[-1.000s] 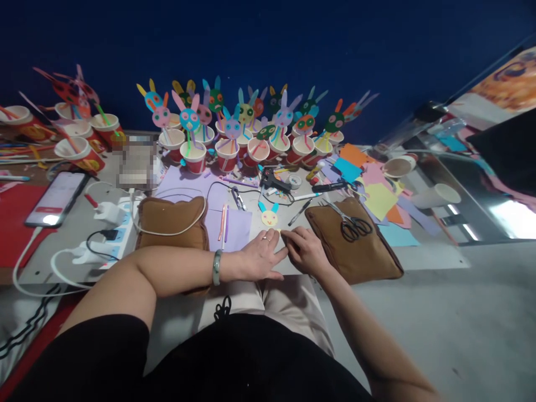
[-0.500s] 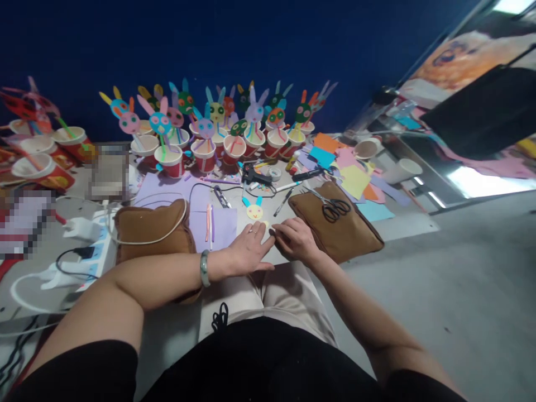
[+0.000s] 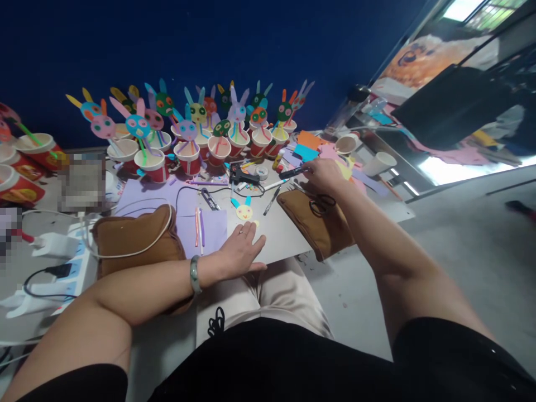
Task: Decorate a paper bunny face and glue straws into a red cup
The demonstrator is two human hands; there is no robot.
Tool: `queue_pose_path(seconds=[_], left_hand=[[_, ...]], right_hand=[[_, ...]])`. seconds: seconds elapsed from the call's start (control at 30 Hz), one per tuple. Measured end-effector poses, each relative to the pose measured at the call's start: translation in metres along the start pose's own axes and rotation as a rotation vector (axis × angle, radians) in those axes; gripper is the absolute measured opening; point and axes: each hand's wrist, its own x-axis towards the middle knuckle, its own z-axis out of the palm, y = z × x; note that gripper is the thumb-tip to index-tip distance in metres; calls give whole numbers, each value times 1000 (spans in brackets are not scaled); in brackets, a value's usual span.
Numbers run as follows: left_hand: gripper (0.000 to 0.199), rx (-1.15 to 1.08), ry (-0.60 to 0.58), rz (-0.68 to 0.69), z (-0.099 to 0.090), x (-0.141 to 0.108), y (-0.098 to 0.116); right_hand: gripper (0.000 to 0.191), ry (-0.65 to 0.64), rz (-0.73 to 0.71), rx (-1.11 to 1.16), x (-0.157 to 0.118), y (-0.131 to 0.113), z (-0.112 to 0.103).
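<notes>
My left hand (image 3: 238, 252) lies flat at the table's front edge, open, fingers spread. Its fingertips touch or nearly touch a small pale yellow paper piece (image 3: 255, 224), partly hidden. Just above lies a yellow paper rabbit face (image 3: 244, 212) with blue ears and pink eyes. My right hand (image 3: 326, 177) reaches over a brown cushion (image 3: 312, 223), its fingertips at the right end of a black pen-like tool (image 3: 292, 172). Whether those fingers grip it I cannot tell. Black-handled scissors (image 3: 322, 204) rest on the cushion under the right wrist.
Paper cups (image 3: 188, 159) with paper rabbits stand along the back. A black glue gun (image 3: 244, 176), a cutter knife (image 3: 209, 199) and a thin pen (image 3: 272, 201) lie mid-table. Coloured paper (image 3: 310, 146) is heaped at right. A power strip (image 3: 77, 268) and cables occupy the left.
My right hand has left the small yellow piece beside my left hand and moved right and forward to the black pen-like tool. The left hand stays by the rabbit face. The view has shifted right.
</notes>
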Motion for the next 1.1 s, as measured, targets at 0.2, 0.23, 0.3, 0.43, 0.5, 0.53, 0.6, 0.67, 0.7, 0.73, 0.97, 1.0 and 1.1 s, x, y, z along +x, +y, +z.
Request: queue_pose_path(seconds=[0.2, 0.23, 0.3, 0.43, 0.5, 0.53, 0.6, 0.67, 0.7, 0.73, 0.97, 1.0, 1.1], left_hand=[[77, 22, 49, 10, 3, -2, 0], [77, 23, 48, 9, 3, -2, 0], [77, 21, 35, 7, 1, -2, 0], [77, 8, 5, 5, -2, -2, 0], [77, -3, -2, -1, -2, -1, 0], [77, -8, -7, -4, -1, -1, 1], [77, -20, -12, -11, 1, -1, 1], [76, -34, -12, -14, 1, -2, 1], [76, -40, -12, -15, 0, -2, 1], [75, -46, -16, -16, 0, -2, 2], [76, -69, -95, -47, -4, -2, 3], [77, -74, -98, -52, -3, -1, 4], [78, -97, -95, -64, 3, -1, 4]], right_hand=[[11, -215, 71, 51, 26, -11, 16], [15, -226, 75, 51, 27, -13, 18], [20, -235, 73, 46, 28, -16, 20], [20, -175, 34, 25, 19, -17, 7], [16, -8, 19, 14, 8, -19, -3], [15, 113, 29, 28, 1, -21, -8], [16, 309, 95, 180, -18, -30, -13], [16, 402, 178, 526, -43, -45, -11], [17, 402, 204, 706, -57, -54, -8], [18, 371, 222, 865, -71, -64, -3], [35, 224, 337, 1187, -131, -116, 35], [34, 218, 336, 1180, -133, -118, 39], [32, 158, 334, 1133, -138, -119, 50]])
